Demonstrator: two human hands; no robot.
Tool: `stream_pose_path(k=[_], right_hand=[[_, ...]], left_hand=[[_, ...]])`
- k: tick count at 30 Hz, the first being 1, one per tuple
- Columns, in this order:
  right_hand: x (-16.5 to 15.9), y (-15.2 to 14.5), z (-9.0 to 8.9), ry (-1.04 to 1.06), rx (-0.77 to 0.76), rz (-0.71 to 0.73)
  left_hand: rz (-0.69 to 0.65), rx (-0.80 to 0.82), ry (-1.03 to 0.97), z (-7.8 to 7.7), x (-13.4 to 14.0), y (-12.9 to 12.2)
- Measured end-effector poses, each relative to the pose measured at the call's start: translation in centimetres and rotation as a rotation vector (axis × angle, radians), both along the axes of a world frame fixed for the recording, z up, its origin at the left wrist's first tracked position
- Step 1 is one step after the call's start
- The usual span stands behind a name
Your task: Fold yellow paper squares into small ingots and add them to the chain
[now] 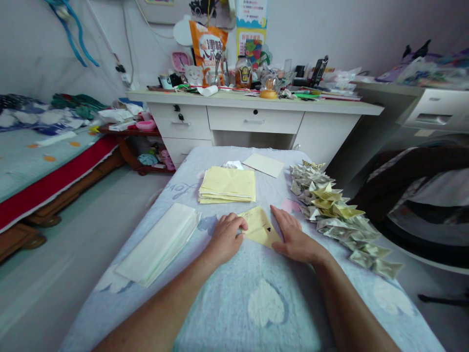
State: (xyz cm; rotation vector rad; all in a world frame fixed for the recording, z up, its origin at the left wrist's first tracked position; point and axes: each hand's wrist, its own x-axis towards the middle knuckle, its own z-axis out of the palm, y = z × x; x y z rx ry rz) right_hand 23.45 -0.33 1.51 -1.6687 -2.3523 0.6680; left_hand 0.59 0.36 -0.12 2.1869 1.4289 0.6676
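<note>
A small folded sheet of yellow paper [259, 226] lies on the cloth-covered table between my hands, with small dark marks on it. My left hand [227, 237] has its fingers curled closed on the sheet's left edge. My right hand [295, 237] rests with fingers stretched out, its thumb touching the right corner. Just beyond sits a stack of yellow paper [227, 183]. Left of my left hand is a pile of long pale folded paper [159, 242]. Folded paper pieces with pointed tips [335, 210] run in rows along the right side.
A pale card [264, 165] and crumpled white paper [233, 165] lie at the table's far end. Behind stands a white desk [256, 120] crowded with jars and an orange snack bag [208, 51]. A bed [54, 171] is at left, a washing machine [436, 110] at right.
</note>
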Motion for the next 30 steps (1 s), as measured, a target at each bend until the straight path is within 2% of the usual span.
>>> stream_pose_path(k=[3, 7, 12, 15, 18, 22, 26, 30], right_hand=[[-0.7, 0.2, -0.5, 0.071, 0.102, -0.078], [-2.1, 0.3, -1.1, 0.091, 0.207, -0.095], [-3.3, 0.3, -1.5, 0.095, 0.198, -0.162], [-3.5, 0.4, -1.5, 0.173, 0.187, -0.211], [-3.4, 0.6, -1.2, 0.372, 0.13, -0.269], [-3.3, 0.7, -1.1, 0.851, -0.074, -0.239], [-4.0, 0.5, -1.1, 1.27, -0.267, -0.232], [-5.0, 0.1, -1.0, 1.425, -0.33, -0.239]], left_hand=[[-0.025, -0.001, -0.045, -0.1, -0.2, -0.1], [-0.021, -0.008, -0.089, -0.2, -0.3, -0.1], [0.01, 0.016, -0.078, -0.2, -0.2, -0.2], [-0.009, 0.038, -0.131, -0.4, -0.1, -0.3], [0.023, 0.029, -0.267, -0.6, -0.1, -0.3], [0.087, -0.11, -0.488, -0.5, 0.3, -0.3], [-0.035, -0.355, -0.806, 0.3, 0.8, -0.4], [-0.081, -0.528, -1.004, 0.7, 1.1, -0.2]])
